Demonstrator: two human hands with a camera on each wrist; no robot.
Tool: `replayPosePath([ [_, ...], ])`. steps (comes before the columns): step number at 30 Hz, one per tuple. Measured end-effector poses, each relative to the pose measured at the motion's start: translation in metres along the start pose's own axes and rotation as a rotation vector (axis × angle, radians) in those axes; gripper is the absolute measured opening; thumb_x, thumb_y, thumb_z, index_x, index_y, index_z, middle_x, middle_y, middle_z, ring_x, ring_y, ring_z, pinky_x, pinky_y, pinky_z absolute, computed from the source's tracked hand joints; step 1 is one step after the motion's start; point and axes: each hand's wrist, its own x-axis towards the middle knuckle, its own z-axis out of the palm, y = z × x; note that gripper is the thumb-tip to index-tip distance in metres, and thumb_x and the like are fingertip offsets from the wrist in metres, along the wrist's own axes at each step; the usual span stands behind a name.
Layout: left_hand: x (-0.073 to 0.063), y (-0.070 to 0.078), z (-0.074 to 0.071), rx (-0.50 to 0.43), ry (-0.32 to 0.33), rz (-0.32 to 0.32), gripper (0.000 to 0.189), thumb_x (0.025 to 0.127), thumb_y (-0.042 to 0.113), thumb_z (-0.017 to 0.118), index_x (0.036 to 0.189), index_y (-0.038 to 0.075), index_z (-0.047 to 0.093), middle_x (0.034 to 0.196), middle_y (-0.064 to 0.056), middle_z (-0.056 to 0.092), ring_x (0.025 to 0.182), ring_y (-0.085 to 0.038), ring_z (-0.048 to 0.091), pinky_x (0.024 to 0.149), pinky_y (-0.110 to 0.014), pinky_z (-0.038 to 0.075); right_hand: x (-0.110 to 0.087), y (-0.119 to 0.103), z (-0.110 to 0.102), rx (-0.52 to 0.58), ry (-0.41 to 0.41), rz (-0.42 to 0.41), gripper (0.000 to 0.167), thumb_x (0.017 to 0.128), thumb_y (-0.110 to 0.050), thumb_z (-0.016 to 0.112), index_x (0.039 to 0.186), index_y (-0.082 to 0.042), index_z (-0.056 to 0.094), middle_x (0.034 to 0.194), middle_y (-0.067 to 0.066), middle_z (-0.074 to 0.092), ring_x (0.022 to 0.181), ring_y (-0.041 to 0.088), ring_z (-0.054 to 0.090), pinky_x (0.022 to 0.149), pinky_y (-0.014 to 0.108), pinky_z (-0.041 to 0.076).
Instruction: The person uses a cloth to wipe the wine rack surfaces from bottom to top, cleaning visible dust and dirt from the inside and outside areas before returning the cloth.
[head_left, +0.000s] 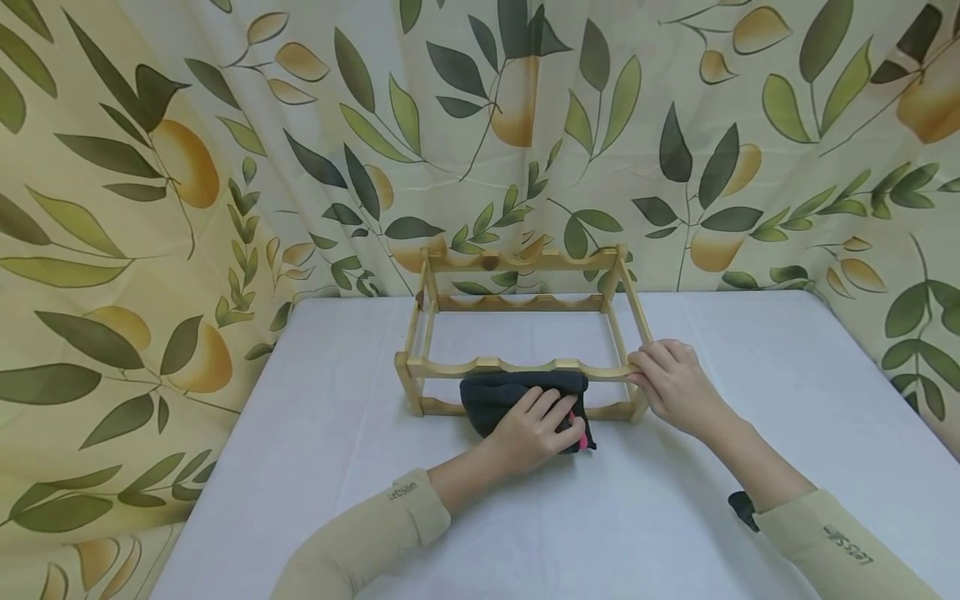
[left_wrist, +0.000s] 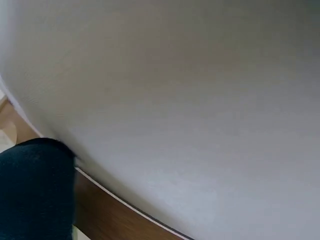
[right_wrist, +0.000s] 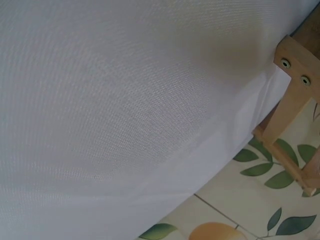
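In the head view a light wooden rack [head_left: 525, 367] with scalloped bars stands on the white-covered table. My left hand [head_left: 528, 433] grips a bunched dark cloth [head_left: 487, 396] against the rack's front, with a bit of pink showing by the fingers. At the rack's front right corner, my right hand [head_left: 678, 383] holds the end of the upper bar, fingers over the wood. The right wrist view catches part of the wooden rack [right_wrist: 300, 75], with two screw heads on one post. Neither hand appears in the wrist views.
A white cloth [head_left: 315, 467] covers the table. Behind and to the left hangs a leaf-and-fruit curtain [head_left: 480, 167], close behind the rack. A rounded dark teal fabric shape [left_wrist: 37, 190] lies beside the table edge in the left wrist view, with brown wood [left_wrist: 115, 215] below.
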Motion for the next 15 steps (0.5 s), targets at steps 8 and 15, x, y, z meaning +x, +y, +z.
replayPosePath([
  [8,0.016,-0.01,-0.027,0.0,0.072,0.021,0.028,0.092,0.011,0.041,0.08,0.023,0.063,0.095,0.0,0.069,0.08,-0.015,0.06,0.071,-0.025,0.047,-0.001,0.001,0.001,-0.009,0.0,-0.002,0.05,0.098,-0.04,0.028,0.089,0.0,0.056,0.084,0.012,0.049,0.083,0.034,0.044,0.068,0.045,0.033],
  [15,0.025,-0.024,-0.043,0.056,0.167,0.035,0.023,0.09,0.013,0.045,0.079,0.023,0.062,0.089,0.004,0.067,0.077,-0.014,0.057,0.069,-0.025,0.046,-0.001,0.001,0.001,-0.007,-0.012,0.013,0.051,0.097,-0.042,0.027,0.09,-0.001,0.056,0.085,0.011,0.049,0.084,0.033,0.043,0.069,0.045,0.032],
])
